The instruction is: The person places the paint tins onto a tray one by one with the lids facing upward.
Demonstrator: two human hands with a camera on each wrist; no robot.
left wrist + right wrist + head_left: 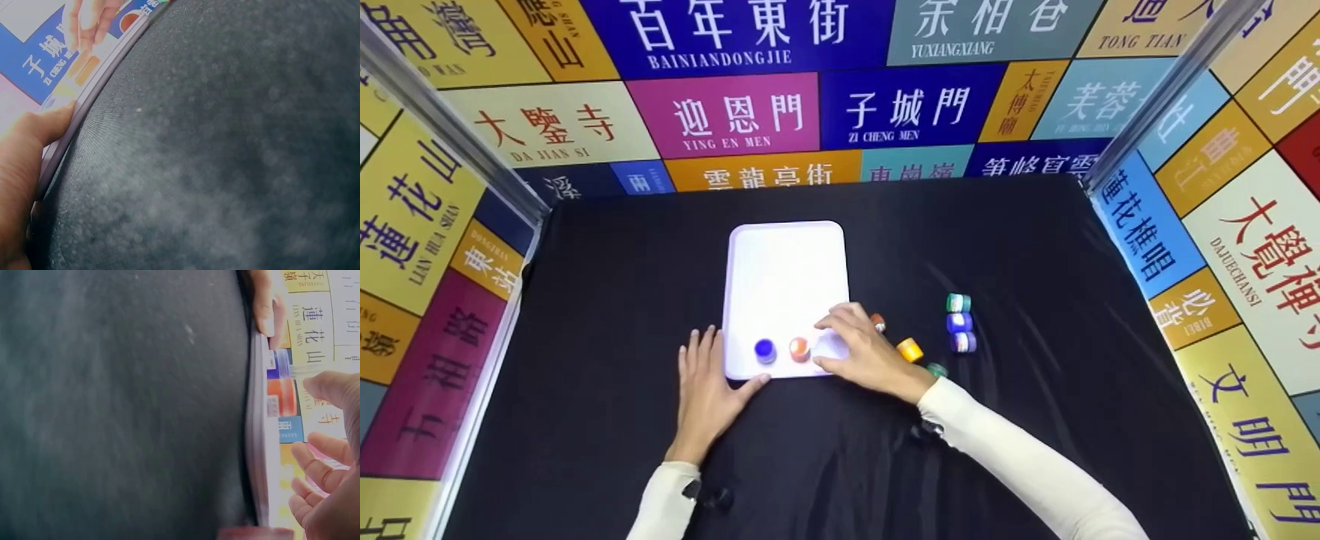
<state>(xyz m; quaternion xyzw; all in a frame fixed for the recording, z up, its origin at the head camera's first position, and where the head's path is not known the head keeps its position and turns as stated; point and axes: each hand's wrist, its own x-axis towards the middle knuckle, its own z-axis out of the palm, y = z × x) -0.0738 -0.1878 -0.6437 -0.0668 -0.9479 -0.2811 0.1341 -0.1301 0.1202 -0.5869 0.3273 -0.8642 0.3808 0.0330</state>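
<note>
On the black cloth-covered bench (1035, 420), a white rectangular plastic tray (784, 270) lies with its long side running away from you; near its front edge stand a small jar with a blue lid (765, 350) and, just beside it, a small jar with an orange lid (799, 349); your left hand (706, 390) rests flat on the cloth at the tray's near left corner, fingers straight and spread, the thumb touching the tray's rim; your right hand (861, 351) sits over the tray's near right corner with its fingers curved loosely down and apart, and in the right wrist view nothing shows between them; whether they touch the tray you cannot tell; off the tray, near your right hand, lie a yellow-lidded jar (910, 349) and a small orange-brown jar (877, 322); further right three jars stand in a short row, green-lidded (958, 302), blue-lidded (959, 322) and purple-lidded (963, 342); a green jar (936, 369) peeks out beside your right wrist.
</note>
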